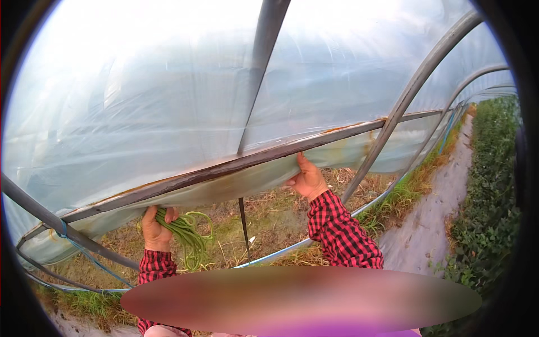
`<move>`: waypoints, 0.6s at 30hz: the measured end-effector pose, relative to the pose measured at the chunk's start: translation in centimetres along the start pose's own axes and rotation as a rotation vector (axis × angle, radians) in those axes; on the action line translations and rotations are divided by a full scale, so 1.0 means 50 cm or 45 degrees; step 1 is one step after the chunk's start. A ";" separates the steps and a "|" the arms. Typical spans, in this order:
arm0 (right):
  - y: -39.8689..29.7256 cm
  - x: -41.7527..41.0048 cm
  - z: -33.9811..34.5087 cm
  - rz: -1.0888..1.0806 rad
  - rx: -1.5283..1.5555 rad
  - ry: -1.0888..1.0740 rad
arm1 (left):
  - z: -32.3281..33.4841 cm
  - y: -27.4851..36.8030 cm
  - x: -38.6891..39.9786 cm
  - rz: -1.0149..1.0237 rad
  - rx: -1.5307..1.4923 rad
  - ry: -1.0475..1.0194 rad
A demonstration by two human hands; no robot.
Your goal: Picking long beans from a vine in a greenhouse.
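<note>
A looped bundle of green cord (187, 236) is gripped in my left hand (158, 229), which is raised to the lower flap of the plastic film (227, 185) below a long metal rail (189, 179). My right hand (309, 177) is raised farther right along the same flap, its thumb up near the underside of the rail and the other fingers curled at the film's edge. Whether it pinches the film cannot be made out. Above the rail, clear greenhouse film (168, 105) stretches over the curved metal pipes. Both forearms wear red and black checked sleeves.
Curved hoop pipes (391, 113) stand at right and left. Blue twine (92, 259) is tied to the left pipe. A lower film edge (290, 250) crosses beneath the opening. At right run a pale ground strip (433, 202) and leafy green plants (488, 189). A blurred patch covers the bottom.
</note>
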State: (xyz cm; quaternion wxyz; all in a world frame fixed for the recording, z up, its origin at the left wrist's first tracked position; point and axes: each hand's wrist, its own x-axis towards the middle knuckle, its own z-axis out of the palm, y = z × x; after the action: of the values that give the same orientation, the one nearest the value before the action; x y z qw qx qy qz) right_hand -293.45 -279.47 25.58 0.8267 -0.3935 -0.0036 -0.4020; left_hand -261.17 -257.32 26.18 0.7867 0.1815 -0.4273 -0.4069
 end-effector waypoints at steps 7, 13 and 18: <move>-0.007 0.086 -0.002 -0.217 -0.177 -0.012 | -0.075 -0.014 0.146 0.057 -0.067 -0.232; -0.065 0.107 0.075 -0.636 -0.138 -0.607 | -0.066 -0.050 0.267 0.219 0.616 1.615; -0.073 0.113 0.085 -0.213 0.813 -0.246 | -0.039 -0.007 0.272 0.315 0.517 1.309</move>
State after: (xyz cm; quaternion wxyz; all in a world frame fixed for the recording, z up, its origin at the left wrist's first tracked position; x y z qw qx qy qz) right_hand -290.71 -281.77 32.71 0.8682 -0.1494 -0.2397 -0.4080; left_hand -255.62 -268.47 31.99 0.8847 0.4526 -0.0771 -0.0806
